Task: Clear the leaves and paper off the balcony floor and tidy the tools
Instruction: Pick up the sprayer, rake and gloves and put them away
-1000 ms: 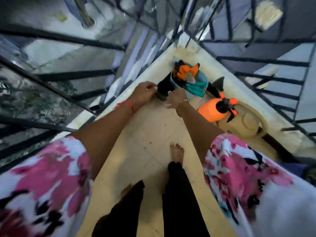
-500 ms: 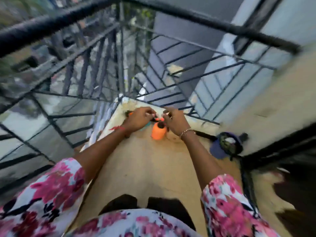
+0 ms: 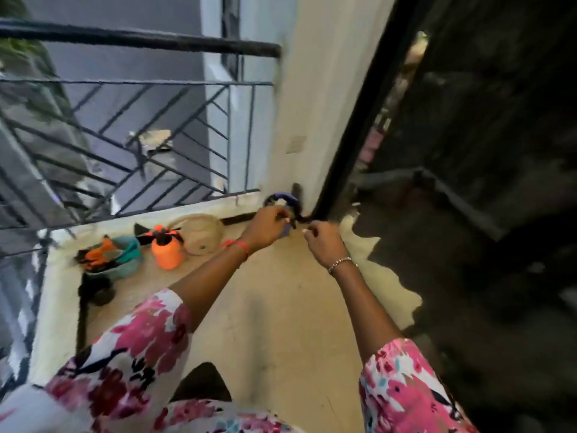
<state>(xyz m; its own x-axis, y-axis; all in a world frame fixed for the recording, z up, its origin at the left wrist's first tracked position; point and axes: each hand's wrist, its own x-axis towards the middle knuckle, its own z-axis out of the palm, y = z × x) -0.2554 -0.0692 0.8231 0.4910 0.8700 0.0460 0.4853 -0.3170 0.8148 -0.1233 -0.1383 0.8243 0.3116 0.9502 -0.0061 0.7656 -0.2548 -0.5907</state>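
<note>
My left hand [image 3: 268, 225] hovers with curled fingers right in front of a round blue container [image 3: 282, 196] in the corner by the door frame; blur hides whether it grips the container's dark handle. To its right, my right hand [image 3: 321, 242] is curled and holds nothing that I can see. A teal tub [image 3: 125, 264] with orange and black tools stands at the far left corner. Beside the tub is an orange spray bottle [image 3: 167, 254]. A tan woven hat-like item [image 3: 199, 235] lies behind the bottle. The tiled floor [image 3: 265, 307] in front of me is bare.
A black metal railing [image 3: 140, 45] closes the balcony on the left and far side. A small black pot [image 3: 96, 292] sits by the tub. A black door frame [image 3: 349, 126] and a dark room lie to the right.
My view has swung right from the tub corner to the door corner. Both hands left the tub and sprayer and moved over to the blue container.
</note>
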